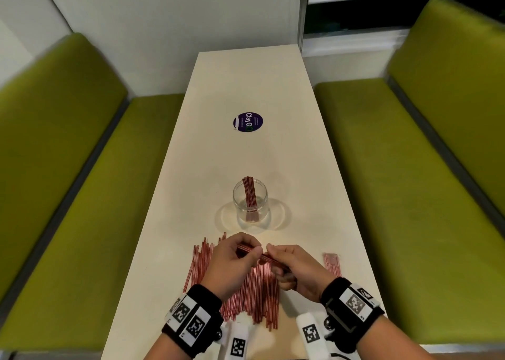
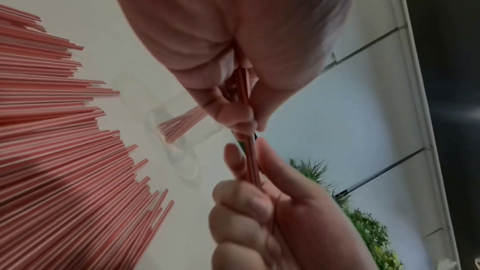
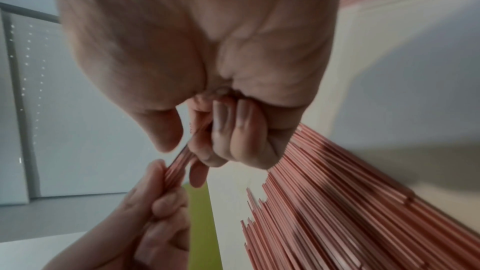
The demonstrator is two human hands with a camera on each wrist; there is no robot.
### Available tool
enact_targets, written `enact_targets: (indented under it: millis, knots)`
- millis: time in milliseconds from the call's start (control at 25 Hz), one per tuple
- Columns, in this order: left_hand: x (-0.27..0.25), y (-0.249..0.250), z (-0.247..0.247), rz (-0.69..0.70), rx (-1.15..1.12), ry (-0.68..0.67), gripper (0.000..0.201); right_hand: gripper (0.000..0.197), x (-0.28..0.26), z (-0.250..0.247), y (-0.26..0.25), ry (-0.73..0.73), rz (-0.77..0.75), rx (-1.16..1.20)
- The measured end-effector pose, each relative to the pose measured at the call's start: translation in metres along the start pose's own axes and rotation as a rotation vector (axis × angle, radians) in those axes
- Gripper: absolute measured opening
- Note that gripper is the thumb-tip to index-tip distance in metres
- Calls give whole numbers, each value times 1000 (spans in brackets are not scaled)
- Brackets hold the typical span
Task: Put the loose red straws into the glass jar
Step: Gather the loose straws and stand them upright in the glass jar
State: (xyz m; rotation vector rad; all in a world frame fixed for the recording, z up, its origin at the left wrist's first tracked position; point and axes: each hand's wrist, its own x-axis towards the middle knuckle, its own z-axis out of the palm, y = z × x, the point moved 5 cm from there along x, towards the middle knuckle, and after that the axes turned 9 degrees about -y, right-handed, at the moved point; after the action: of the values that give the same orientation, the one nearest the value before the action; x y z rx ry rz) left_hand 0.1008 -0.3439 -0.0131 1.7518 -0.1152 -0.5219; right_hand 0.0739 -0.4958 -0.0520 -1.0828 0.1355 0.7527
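A glass jar (image 1: pixel 250 205) stands mid-table with several red straws upright inside; the left wrist view shows the jar (image 2: pixel 179 130) too. In front of it lies a wide pile of loose red straws (image 1: pixel 254 294), partly hidden under my hands. Just above the pile, my left hand (image 1: pixel 247 253) and right hand (image 1: pixel 280 260) grip the two ends of a small bundle of straws (image 1: pixel 263 256) held crosswise. In the left wrist view the bundle (image 2: pixel 250 157) runs from my left fingers to the right ones. In the right wrist view, thumb and curled fingers pinch the bundle (image 3: pixel 179 167).
The narrow cream table (image 1: pixel 246 86) has green bench seats (image 1: pixel 396 168) on both sides. A round purple sticker (image 1: pixel 248 121) lies beyond the jar. A small wrapped packet of straws (image 1: pixel 332 264) sits right of my right hand.
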Motion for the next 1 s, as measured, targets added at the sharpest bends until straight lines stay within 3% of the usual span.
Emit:
enact_targets:
  millis: [80, 160, 280, 360, 520, 600, 880, 1000]
  knots:
    - [4, 16, -11, 4, 59, 46, 9, 39, 3, -9, 0, 98, -7, 45]
    - [11, 45, -36, 44, 112, 216, 12, 43, 4, -24, -1, 230, -30, 4]
    - [30, 105, -72, 236, 383, 413, 9, 43, -1, -40, -3, 342, -36, -88]
    - [60, 128, -79, 258, 597, 337, 6, 45, -3, -44, -5, 360, -33, -106]
    - [125, 104, -57, 32, 1033, -61, 8, 47, -6, -39, -10, 358, -34, -160]
    - [140, 88, -48, -15, 1141, -184, 9, 45, -8, -40, -11, 362, -33, -180]
    - [153, 68, -62, 112, 1117, 31, 35, 33, -16, -52, -4, 417, -19, -226]
    - [147, 44, -53, 103, 1113, -52, 56, 24, -14, -52, -1, 432, 32, -333]
